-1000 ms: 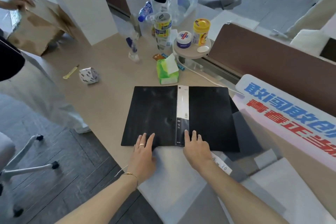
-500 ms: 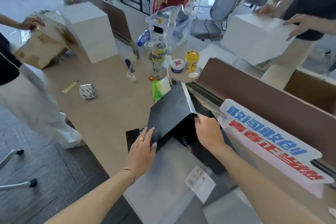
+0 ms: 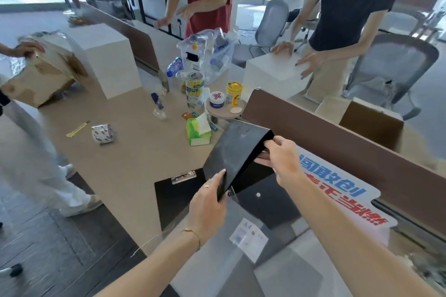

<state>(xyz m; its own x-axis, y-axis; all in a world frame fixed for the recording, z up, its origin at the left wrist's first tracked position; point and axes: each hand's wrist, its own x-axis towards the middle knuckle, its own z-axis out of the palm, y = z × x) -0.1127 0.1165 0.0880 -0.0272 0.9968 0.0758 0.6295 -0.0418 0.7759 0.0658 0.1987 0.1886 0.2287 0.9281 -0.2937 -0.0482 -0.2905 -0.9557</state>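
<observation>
A black folder [image 3: 231, 154] is lifted off the desk and folded nearly closed, tilted with its spine toward the upper right. My left hand [image 3: 207, 205] grips its lower corner, thumb on the front cover. My right hand [image 3: 281, 159] pinches the upper edge near the spine. Beneath it lie a black clipboard [image 3: 178, 190] with a metal clip and clear plastic sleeves [image 3: 241, 248] carrying an A4 label.
A green tissue pack [image 3: 198, 131], jars on a small round stand [image 3: 225, 109], a clear bin of bottles [image 3: 207, 55] and white boxes [image 3: 106, 58] crowd the desk [image 3: 120, 164]. A brown divider [image 3: 337, 149] with a printed sign [image 3: 342, 198] runs on the right. Three people stand around.
The folder lay open and flat under both palms a second ago. Both hands have since lifted it, folded it closed and raised it to the right, uncovering the clipboard beneath.
</observation>
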